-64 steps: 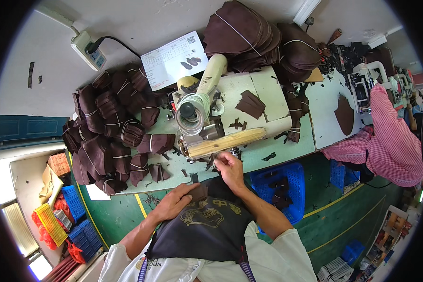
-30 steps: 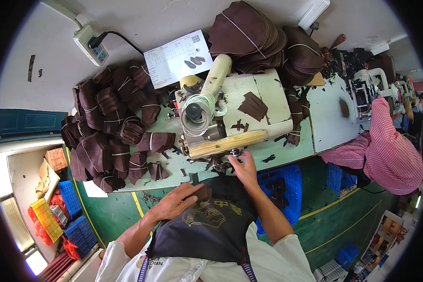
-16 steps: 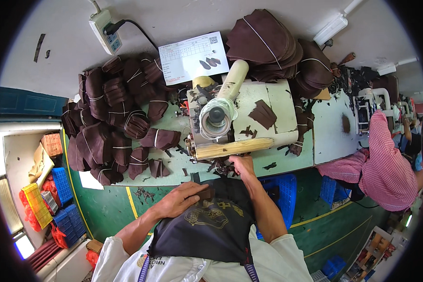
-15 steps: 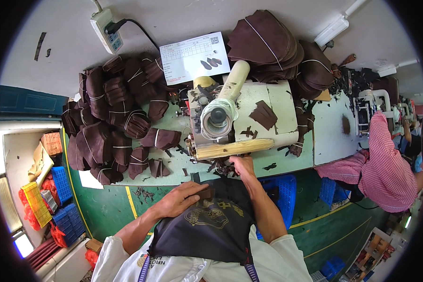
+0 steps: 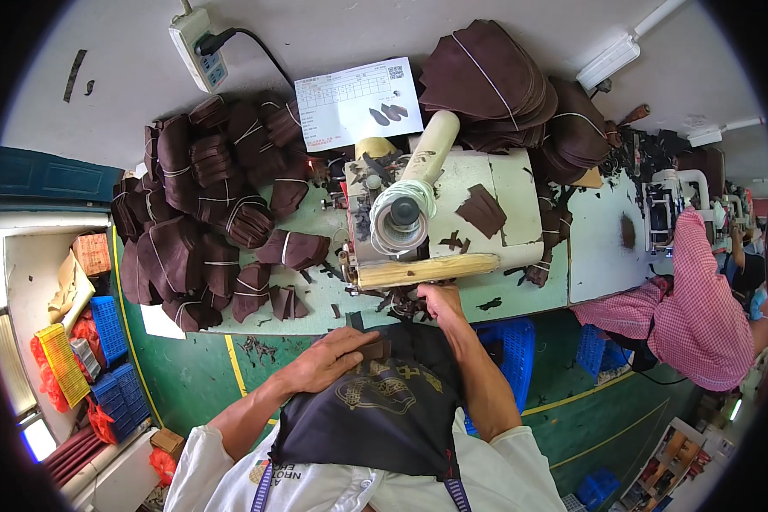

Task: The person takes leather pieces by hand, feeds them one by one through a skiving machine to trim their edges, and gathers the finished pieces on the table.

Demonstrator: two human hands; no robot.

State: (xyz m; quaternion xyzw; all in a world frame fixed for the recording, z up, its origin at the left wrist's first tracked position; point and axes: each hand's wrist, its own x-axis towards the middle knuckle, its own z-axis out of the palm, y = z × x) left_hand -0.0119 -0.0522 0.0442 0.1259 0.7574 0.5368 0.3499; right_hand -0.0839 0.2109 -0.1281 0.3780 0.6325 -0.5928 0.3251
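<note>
Brown leather piece point(image 5: 379, 351) under left hand point(image 5: 322, 358), fingers flattish; right hand point(image 5: 441, 302) at machine point(image 5: 520, 205), fingers curled; both grips unclear.

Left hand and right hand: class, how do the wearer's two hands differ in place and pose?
The left hand lies low over the dark apron, at a brown piece; the right hand reaches farther forward, to the yellowish bar. The left hand's fingers stretch out; the right hand's are bent, tips partly hidden. Both hands are bare.

A narrow gap of table point(image 5: 324, 219) separates tied bundles point(image 5: 169, 252) from the machine point(image 5: 449, 198) blocking the right hand point(image 5: 439, 302) ahead.
</note>
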